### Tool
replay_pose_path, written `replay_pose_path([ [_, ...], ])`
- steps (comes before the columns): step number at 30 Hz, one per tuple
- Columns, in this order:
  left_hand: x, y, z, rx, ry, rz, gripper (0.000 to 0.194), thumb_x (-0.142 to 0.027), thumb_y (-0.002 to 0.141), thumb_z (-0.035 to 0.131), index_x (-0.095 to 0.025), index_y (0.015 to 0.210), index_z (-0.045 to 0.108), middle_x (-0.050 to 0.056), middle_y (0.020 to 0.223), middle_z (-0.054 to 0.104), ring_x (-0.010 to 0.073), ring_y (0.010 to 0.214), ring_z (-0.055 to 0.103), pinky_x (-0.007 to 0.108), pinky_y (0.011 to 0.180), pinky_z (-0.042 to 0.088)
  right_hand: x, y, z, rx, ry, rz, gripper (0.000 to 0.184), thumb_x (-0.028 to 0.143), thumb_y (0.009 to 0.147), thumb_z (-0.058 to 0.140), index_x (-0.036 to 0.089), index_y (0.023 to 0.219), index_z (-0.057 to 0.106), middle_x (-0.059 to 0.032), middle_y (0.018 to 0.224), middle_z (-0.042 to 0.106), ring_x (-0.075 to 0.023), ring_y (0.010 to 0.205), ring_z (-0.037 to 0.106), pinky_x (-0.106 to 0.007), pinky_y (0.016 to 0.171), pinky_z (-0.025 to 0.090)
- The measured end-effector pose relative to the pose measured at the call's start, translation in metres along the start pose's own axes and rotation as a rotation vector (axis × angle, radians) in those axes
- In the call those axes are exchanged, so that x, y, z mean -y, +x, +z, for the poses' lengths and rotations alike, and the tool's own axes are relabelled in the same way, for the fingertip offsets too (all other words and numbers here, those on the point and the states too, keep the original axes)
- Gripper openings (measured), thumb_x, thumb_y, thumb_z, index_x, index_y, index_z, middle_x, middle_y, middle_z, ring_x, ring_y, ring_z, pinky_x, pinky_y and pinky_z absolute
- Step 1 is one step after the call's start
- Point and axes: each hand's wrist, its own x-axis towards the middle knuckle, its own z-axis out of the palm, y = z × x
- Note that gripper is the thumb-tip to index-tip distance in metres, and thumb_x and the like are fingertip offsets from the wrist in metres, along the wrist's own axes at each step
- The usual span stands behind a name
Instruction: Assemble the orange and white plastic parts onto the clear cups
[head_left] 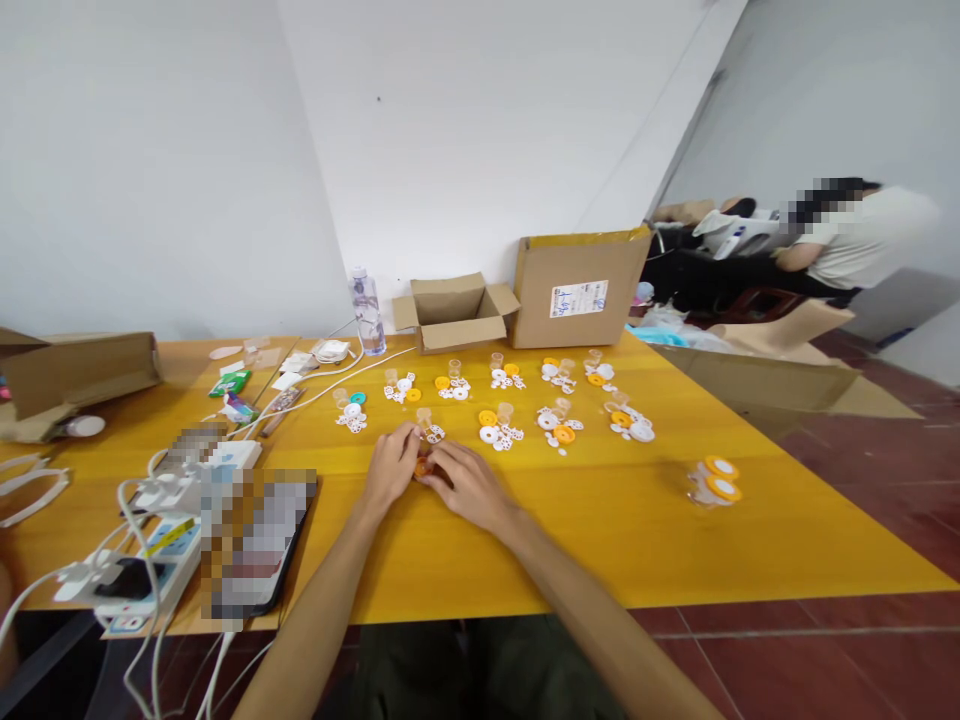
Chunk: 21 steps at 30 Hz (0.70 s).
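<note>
A small orange round cap sits low over the table between my two hands. My left hand curls its fingers against the cap's left side. From the right, my right hand closes thumb and fingers on the same piece, covering much of it. Just beyond my fingertips stand a small clear cup and white perforated discs. Farther right lies a group with an orange ring, a white round disc and small white cut-out pieces.
Several similar groups of cups and discs spread across the yellow table. Two orange-and-white capped cups lie at right. Cardboard boxes and a water bottle stand behind. Power strips, cables and a phone occupy the left.
</note>
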Motion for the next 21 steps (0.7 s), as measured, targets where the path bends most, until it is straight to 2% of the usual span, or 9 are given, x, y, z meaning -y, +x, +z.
replay_pose_path([
  [14,0.0012,0.0013,0.0008,-0.017,-0.002,0.011,0.034,-0.039,0.096,0.039,-0.023,0.079,0.063,0.000,0.063,0.066,0.0186,0.063,0.063,0.029,0.069,0.047,0.0026,0.0007,-0.0028,-0.043,0.147,0.009,0.010,0.015,0.089,0.061,0.024,0.083,0.059,-0.0035,0.098,0.068,-0.0183,0.093,0.065,-0.030,0.085,0.051],
  [21,0.0007,0.0013,-0.0006,-0.023,-0.001,0.012,0.033,-0.039,0.096,0.041,-0.022,0.080,0.064,-0.001,0.066,0.067,0.0177,0.065,0.062,0.028,0.069,0.047,-0.0010,0.0006,-0.0025,-0.205,0.158,0.073,0.006,0.022,0.091,0.058,0.025,0.089,0.062,-0.0036,0.097,0.068,-0.0194,0.094,0.066,-0.031,0.086,0.052],
])
